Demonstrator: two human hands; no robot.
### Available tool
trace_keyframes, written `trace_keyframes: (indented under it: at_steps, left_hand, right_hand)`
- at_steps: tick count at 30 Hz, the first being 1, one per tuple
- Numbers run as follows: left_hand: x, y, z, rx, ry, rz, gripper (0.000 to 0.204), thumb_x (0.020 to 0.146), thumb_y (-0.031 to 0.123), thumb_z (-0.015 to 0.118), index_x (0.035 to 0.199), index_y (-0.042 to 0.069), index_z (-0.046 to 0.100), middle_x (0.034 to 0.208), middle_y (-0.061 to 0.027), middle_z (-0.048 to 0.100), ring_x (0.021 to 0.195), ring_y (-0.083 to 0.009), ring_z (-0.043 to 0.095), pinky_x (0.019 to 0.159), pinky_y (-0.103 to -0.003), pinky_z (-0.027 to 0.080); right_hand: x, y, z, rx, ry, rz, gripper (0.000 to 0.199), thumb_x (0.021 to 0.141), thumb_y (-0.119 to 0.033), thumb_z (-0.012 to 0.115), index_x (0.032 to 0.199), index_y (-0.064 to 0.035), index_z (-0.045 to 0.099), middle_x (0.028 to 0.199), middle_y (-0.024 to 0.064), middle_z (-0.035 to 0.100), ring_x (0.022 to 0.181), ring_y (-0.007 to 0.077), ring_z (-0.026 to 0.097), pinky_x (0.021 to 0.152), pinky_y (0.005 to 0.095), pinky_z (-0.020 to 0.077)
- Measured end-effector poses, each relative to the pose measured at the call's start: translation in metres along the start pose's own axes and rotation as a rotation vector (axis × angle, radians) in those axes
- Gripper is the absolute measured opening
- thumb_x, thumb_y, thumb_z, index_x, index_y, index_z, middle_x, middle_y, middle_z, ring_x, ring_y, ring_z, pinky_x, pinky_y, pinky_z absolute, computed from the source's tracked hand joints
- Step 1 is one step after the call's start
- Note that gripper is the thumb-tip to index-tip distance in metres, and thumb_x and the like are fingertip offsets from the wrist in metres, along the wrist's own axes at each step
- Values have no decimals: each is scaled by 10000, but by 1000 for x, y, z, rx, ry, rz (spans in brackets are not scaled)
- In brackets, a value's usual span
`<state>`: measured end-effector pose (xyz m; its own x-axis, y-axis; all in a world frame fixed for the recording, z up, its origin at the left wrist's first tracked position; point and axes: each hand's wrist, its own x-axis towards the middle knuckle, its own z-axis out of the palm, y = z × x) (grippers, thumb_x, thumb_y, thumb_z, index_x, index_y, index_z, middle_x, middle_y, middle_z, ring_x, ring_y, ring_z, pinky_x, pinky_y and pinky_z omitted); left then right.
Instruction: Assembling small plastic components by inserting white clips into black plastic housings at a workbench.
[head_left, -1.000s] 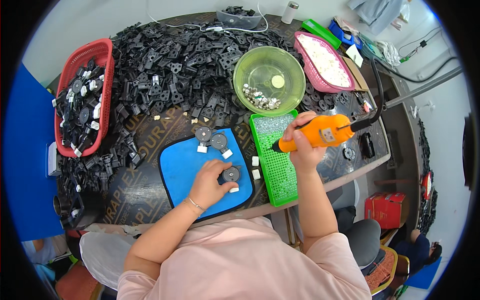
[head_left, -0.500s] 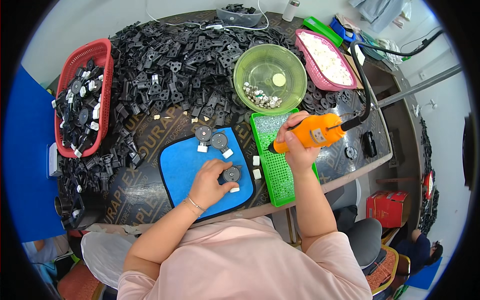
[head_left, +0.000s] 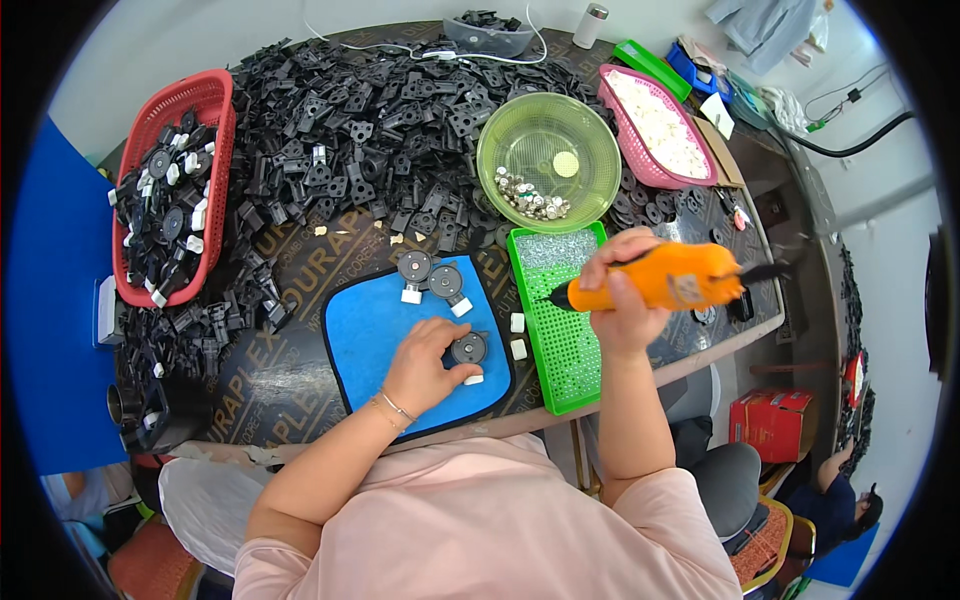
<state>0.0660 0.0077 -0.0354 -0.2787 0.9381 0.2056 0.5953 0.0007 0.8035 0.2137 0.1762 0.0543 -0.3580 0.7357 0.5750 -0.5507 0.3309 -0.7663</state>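
- Evidently, on the blue mat (head_left: 365,335), in the left hand's (head_left: 418,368) fingers, a black disc (head_left: 470,346) is pinched.
- At the green tray (head_left: 572,388), screws (head_left: 557,249) seem sought; careful aim is needed.
- In the right hand's (head_left: 630,318) fingers, an orange screwdriver (head_left: 690,275) is gripped.

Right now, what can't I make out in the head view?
All in the head view:
Palm of the left hand: hidden by its own back.
Tip shape of the orange electric screwdriver: too small.
Cord at its rear: blurred.
Floor of the red basket: hidden by black-and-white parts.
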Motion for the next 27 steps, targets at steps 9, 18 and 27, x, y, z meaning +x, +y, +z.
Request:
trace_keyframes:
  at_steps: [9, 18, 27]
  left_hand:
    - [-1, 0, 0, -34, 5, 23, 500, 584, 157, 834, 1016, 20, 621, 950, -123, 617, 908, -302, 571, 818, -363, 461]
    - [0, -1, -1, -26, -52, -26, 533, 593, 170, 824, 1056, 3, 618, 979, -120, 604, 935, -306, 558, 826, -363, 461]
    - [-2, 0, -1, -1, -34, 2, 510, 598, 146, 814, 1048, 12, 616, 959, -114, 604, 915, -308, 558, 809, -370, 460]
  right_hand:
    - [-29, -9, 43, 54, -337, 116, 223, 791, -101, 644, 922, -5, 491, 882, 107, 474, 636, 178, 563, 590, 279, 497]
    - [-38, 0, 49, -50, -460, 175, 234, 755, -31, 670, 919, -34, 503, 869, 97, 490, 662, 165, 578, 603, 262, 495]
    - [-39, 5, 55, -44, -495, 128, 196, 719, -25, 660, 871, -45, 537, 834, 85, 511, 683, 164, 556, 599, 261, 490]
